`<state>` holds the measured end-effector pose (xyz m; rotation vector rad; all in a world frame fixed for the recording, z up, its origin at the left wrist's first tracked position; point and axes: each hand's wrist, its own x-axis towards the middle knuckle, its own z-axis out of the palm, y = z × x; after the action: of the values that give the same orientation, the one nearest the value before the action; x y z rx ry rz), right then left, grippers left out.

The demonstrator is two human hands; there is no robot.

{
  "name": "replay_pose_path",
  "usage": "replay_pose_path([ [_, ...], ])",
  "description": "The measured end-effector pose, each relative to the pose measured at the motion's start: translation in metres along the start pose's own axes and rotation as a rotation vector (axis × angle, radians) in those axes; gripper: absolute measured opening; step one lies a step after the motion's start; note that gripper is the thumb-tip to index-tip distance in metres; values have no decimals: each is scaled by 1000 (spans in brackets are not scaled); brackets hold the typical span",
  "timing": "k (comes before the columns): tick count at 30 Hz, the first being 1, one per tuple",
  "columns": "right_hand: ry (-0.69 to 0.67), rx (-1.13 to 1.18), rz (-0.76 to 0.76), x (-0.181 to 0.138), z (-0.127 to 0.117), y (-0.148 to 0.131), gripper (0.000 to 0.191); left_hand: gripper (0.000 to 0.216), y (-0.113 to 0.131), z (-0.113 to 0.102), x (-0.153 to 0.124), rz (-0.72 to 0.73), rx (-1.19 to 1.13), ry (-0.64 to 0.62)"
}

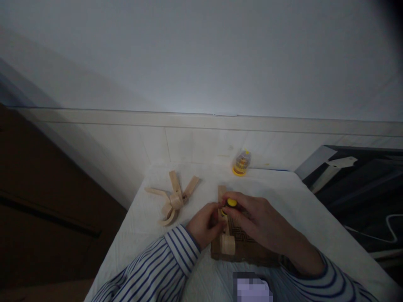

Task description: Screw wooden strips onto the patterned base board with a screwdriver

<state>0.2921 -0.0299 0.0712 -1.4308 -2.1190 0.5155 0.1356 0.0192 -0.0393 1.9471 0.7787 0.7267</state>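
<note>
My right hand is closed around a stubby screwdriver with a yellow-and-black handle; its tip is hidden. Beneath it lies a light wooden piece, a flat strip with a thick block at its near end. My left hand pinches this piece from the left side, its fingers close to the screwdriver. Under the piece is a dark brown wooden board with a carved line pattern, partly covered by my right hand.
Several light wooden parts lie in a pile at the left of the white-covered table. A small clear container with a yellow base stands near the wall. At the front edge sits a pixelated phone-like object. Dark furniture flanks the left.
</note>
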Motion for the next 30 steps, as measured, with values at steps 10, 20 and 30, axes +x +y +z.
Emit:
replay_pose_path([
  [10, 47, -35, -14, 2, -6, 6, 29, 43, 6, -2, 0, -4, 38, -3],
  [20, 143, 15, 34, -4, -21, 6, 27, 41, -1, 1, -1, -37, -34, -22],
  [30, 153, -143, 113, 3, -17, 16, 30, 45, 16, -10, 0, -141, -359, -117],
])
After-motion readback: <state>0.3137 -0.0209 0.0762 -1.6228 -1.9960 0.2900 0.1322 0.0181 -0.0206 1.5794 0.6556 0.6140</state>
